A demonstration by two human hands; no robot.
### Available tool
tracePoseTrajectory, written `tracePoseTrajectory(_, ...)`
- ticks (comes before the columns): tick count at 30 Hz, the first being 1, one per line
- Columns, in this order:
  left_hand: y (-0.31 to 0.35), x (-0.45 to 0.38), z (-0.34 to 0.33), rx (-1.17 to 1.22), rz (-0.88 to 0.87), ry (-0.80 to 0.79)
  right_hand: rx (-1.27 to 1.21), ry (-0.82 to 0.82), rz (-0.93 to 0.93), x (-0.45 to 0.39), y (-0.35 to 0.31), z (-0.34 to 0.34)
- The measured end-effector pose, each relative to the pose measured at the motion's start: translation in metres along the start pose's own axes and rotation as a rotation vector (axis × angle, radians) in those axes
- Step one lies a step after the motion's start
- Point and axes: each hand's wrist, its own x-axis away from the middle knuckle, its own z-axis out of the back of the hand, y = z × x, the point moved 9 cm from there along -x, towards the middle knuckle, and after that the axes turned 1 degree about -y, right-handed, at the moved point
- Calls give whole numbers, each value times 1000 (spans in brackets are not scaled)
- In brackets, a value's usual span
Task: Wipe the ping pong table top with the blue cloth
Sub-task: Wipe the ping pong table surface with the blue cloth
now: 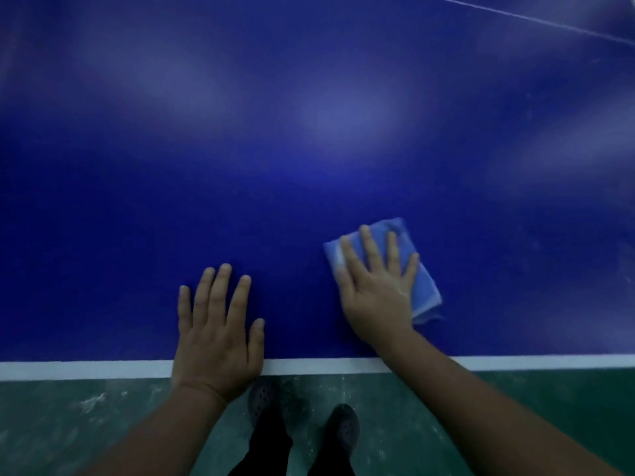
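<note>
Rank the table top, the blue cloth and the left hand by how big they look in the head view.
1. Table top
2. Left hand, though partly because it's nearer the camera
3. Blue cloth, partly hidden under the right hand

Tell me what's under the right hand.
The folded blue cloth lies under the right hand, whose straight fingers press it flat on the table top. The cloth's middle, and the table beneath it, are covered.

The blue cloth [424,286] is light blue, folded into a rough pad, and lies flat on the ping pong table top [309,149] near its front edge, right of centre. The table top is deep blue and glossy, bordered by a white line [326,365] along the near edge.
</note>
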Motion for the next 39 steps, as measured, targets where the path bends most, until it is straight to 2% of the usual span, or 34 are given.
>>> tracePoseTrajectory(4, 0, 0, 1, 23, 7, 10, -3, -17, 288, -62, -102, -7)
tracePoseTrajectory(7, -1, 1, -2, 1, 12, -16, -31, -4, 338, -111, -156, -6)
tracePoseTrajectory(9, -2, 1, -3, -25, 7, -39, -32, 5, 338, -142, -166, -1)
tracePoseTrajectory(11, 0, -1, -4, -59, -4, -58, 2, 54, 207, -179, -125, 13)
tracePoseTrajectory(14, 1, -1, -4, -78, -20, -75, 2, 115, -264, -206, 20, 40)
tracePoseTrajectory(16, 2, -1, -5, -75, -26, -94, -97, 101, -538, -194, 113, 55)
tracePoseTrajectory(18, 2, -2, -6, -84, -28, -98, -154, 70, -634, -190, 136, 59)
tracePoseTrajectory(20, 3, -1, -6, -85, -31, -106, -116, 99, -494, -201, 88, 58)
tracePoseTrajectory(22, 2, -1, -5, -83, -26, -99, -28, 61, -163, -199, 5, 42)
tracePoseTrajectory(25, 2, 0, -2, -39, -25, -61, 95, 14, 402, -104, -90, 4)
tracePoseTrajectory(27, 2, 0, -1, -17, -28, -44, 109, -62, 669, -21, -83, -13)
tracePoseTrajectory(29, 1, -1, -2, -14, -27, -41, 138, -120, 839, 23, -42, -10)
tracePoseTrajectory(30, 0, -1, -2, -15, -26, -43, 163, -106, 830, 20, -13, -3)
tracePoseTrajectory(31, 0, 0, -2, -15, -26, -47, 190, -84, 731, 2, 19, 6)
tracePoseTrajectory(34, 1, 0, -2, -27, -19, -60, 161, -42, 93, -85, 117, 38)
tracePoseTrajectory(36, 2, 1, -3, -39, -23, -67, -10, 18, -220, -120, 137, 53)
tracePoseTrajectory(37, 2, 1, -3, -41, -24, -67, -61, 33, -283, -132, 127, 55)
tracePoseTrajectory(39, 1, 1, -3, -39, -17, -71, -51, 31, -242, -139, 79, 45)
